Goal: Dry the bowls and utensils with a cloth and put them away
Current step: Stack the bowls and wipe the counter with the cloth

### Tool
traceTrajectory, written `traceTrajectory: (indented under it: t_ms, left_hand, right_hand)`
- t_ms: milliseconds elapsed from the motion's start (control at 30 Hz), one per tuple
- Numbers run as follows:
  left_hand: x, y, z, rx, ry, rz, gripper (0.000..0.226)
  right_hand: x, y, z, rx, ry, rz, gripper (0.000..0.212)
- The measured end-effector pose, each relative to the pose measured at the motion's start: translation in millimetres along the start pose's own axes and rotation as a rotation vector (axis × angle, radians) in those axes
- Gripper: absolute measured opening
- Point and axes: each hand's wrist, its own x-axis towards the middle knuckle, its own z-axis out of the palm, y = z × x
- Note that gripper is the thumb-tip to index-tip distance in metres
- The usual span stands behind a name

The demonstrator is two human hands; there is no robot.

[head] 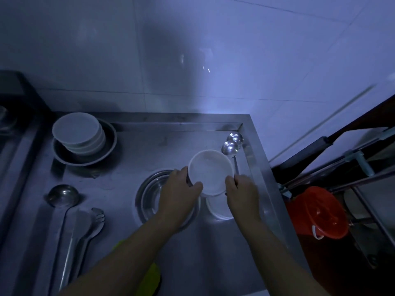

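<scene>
Yellow cloth [149, 280] lies at the near edge of the steel counter [119, 159], partly under your left forearm. Just beyond it, to the left, a ladle [62, 197] and tongs [92, 223] lie side by side with their handles running toward you. Your left hand [179, 189] grips the left rim of a white bowl [210, 171], thumb over the edge, above a shallow steel dish [149, 199]. Your right hand [241, 191] pinches the same bowl's right rim, so both hands hold it tilted up off the counter. Directly beneath it, a second white bowl [218, 208] sits on the counter, half hidden by your right wrist. Behind the held bowl, two steel spoons [232, 146] lie against the raised right edge, their handles passing under the bowl. Farther back on the left, a stack of white bowls [78, 133] stands inside a wide dark basin [106, 150]. Off to the right, below counter level, is an orange bucket [320, 212]. Pale tiled wall [192, 50] rises behind.
</scene>
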Motion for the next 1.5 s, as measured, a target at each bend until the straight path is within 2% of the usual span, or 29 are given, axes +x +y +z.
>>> traceTrajectory:
  t_ms: [100, 267, 367, 500, 633, 733, 833, 1067, 1267, 1400, 1500]
  left_hand:
    - [13.8, -15.6, -48.7, 0.082, 0.073, -0.014, 0.017]
    - [40.2, -57.6, -142.9, 0.046, 0.207, -0.053, 0.036]
    - [58.4, -89.1, -198.3, 0.092, 0.269, -0.066, 0.028]
    - [86.9, -120.0, -258.0, 0.097, 0.322, -0.107, 0.036]
    - [113.4, -145.4, -290.6, 0.089, 0.302, -0.159, 0.027]
    - [127.0, -158.8, -297.8, 0.105, 0.277, -0.168, 0.032]
    - [133.2, -164.3, -298.7, 0.11, 0.243, -0.179, 0.027]
    - [134.8, -164.9, -296.9, 0.141, 0.258, -0.175, 0.034]
    - [125.7, -159.1, -291.0, 0.073, 0.285, -0.202, 0.012]
    - [109.6, -150.7, -279.1, 0.193, 0.418, -0.167, 0.03]
    - [84.5, -128.6, -258.6, 0.233, 0.494, -0.105, 0.041]
  right_hand:
    - [7.0, -44.1, 28.8, 0.036, -0.034, -0.054, 0.034]
    - [18.5, -136.8, 95.7, 0.005, -0.103, -0.215, 0.031]
    - [25.0, -190.2, 141.3, 0.023, -0.155, -0.284, 0.034]
    - [36.0, -253.4, 191.3, 0.031, -0.256, -0.32, 0.042]
    - [47.4, -290.1, 228.2, 0.05, -0.318, -0.295, 0.046]
    - [53.6, -297.3, 247.1, 0.031, -0.348, -0.248, 0.044]
    - [56.1, -297.1, 253.9, 0.004, -0.356, -0.217, 0.043]
    - [55.0, -294.5, 252.0, 0.015, -0.36, -0.197, 0.044]
    - [52.8, -287.3, 246.6, 0.044, -0.399, -0.231, 0.047]
    - [46.2, -268.1, 228.2, 0.08, -0.357, -0.334, 0.045]
    - [37.4, -241.1, 199.8, 0.071, -0.288, -0.394, 0.035]
